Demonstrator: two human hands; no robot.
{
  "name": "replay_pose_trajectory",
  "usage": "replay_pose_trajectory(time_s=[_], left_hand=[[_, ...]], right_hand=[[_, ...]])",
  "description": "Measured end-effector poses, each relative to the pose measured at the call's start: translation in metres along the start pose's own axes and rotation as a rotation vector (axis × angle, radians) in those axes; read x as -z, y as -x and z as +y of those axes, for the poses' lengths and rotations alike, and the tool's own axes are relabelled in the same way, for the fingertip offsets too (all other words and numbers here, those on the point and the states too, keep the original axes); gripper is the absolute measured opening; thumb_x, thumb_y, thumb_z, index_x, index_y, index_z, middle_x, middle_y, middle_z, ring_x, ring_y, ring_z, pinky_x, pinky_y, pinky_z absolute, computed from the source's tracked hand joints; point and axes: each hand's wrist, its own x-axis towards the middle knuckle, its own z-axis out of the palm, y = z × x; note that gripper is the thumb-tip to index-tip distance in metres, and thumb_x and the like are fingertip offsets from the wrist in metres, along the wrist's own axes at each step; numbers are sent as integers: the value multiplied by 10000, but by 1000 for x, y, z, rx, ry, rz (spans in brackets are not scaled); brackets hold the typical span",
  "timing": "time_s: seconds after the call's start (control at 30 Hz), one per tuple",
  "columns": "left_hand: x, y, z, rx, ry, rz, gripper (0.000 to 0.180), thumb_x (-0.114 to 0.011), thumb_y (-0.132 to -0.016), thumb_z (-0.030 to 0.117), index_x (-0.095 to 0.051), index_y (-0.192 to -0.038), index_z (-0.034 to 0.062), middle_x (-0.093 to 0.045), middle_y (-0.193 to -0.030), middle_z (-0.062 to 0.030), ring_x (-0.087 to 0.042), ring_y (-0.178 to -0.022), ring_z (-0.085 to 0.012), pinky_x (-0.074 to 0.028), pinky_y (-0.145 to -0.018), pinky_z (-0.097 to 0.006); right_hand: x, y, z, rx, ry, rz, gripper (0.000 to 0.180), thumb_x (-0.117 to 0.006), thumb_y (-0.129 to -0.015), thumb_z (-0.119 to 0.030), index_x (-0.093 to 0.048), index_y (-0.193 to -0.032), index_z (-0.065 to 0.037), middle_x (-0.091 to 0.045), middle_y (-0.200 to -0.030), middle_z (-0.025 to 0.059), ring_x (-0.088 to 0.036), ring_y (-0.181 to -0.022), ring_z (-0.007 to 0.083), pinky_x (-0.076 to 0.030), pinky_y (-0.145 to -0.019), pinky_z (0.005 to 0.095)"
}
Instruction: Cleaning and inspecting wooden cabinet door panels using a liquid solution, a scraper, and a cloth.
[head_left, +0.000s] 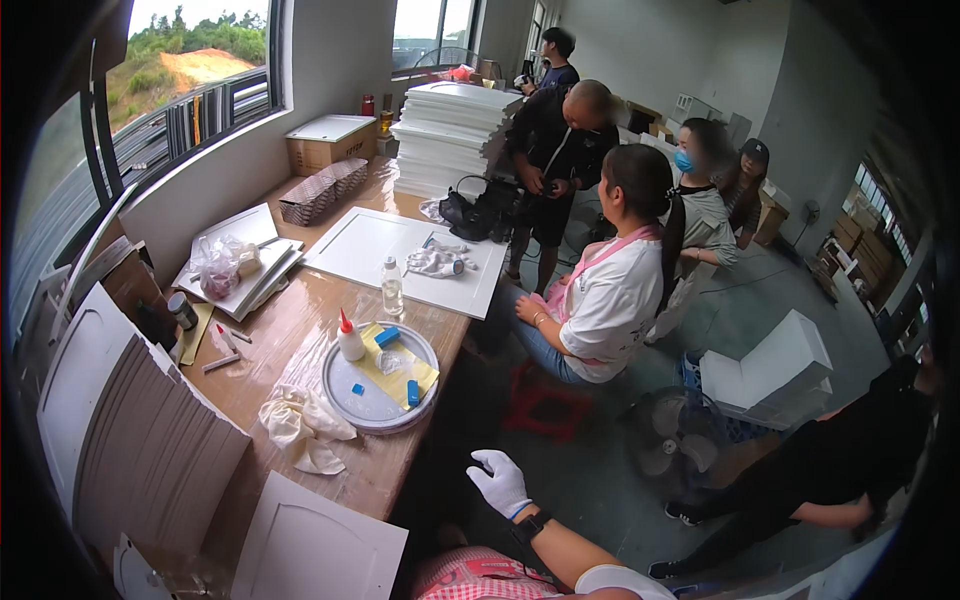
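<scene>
White-gloved right hand open, empty; round tray holds glue bottle, sponges.

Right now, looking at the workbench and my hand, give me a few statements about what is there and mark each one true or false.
1. The gloved hand holds the glue bottle. False: it hangs over the floor beside the table, holding nothing.
2. The glue bottle with the red tip stands upright on the round tray. True.
3. A crumpled white rag lies on the table next to the tray. True.
4. The clear plastic bottle lies on its side. False: it stands upright at the edge of the white panel.
5. A watch sits on the wrist of the gloved hand. True.
</scene>
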Motion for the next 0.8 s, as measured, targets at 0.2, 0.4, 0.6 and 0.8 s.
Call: replay_pose_trajectory(time_s=[0.2,0.4,0.6,0.8], left_hand=[[-35,-38,-55,-290,-214,-35,803,-773,-807,411,-475,-1419,-14,-601,-1267,-297,-579,-1201,-358,-431,-1060,-444],[65,25,69,-134,185,-382,739,-647,-911,474,-478,-1425,-29,-642,-1297,-200,-585,-1202,-315,-406,-1102,-441],[51,16,72,477,1864,-865,634,-426,-1041,505,-478,-1451,24,-530,-1476,-125,-435,-1389,-312,-258,-1219,-472],[30,2,61,-136,2036,-1649,700,-450,-1020,544,-441,-1478,15,-459,-1537,-138,-371,-1437,-353,-229,-1226,-536]], right_hand=[[-26,78,-2,-151,-21,-357,501,-708,-893,-303,-621,-1318,-52,-678,-1215,147,-681,-1078,264,-543,-943,361],[-51,117,-4,-302,-35,-744,753,-704,-926,-388,-410,-1498,3,-579,-1408,201,-594,-1254,269,-481,-1035,341],[-89,150,-22,-650,-598,-968,773,-662,-988,-291,-232,-1558,5,-591,-996,30,-499,-749,71,-458,-638,206],[-99,163,-72,-886,-707,-1123,386,-636,-978,-353,-545,-1276,-124,-630,-1043,10,-539,-707,81,-494,-624,219]])
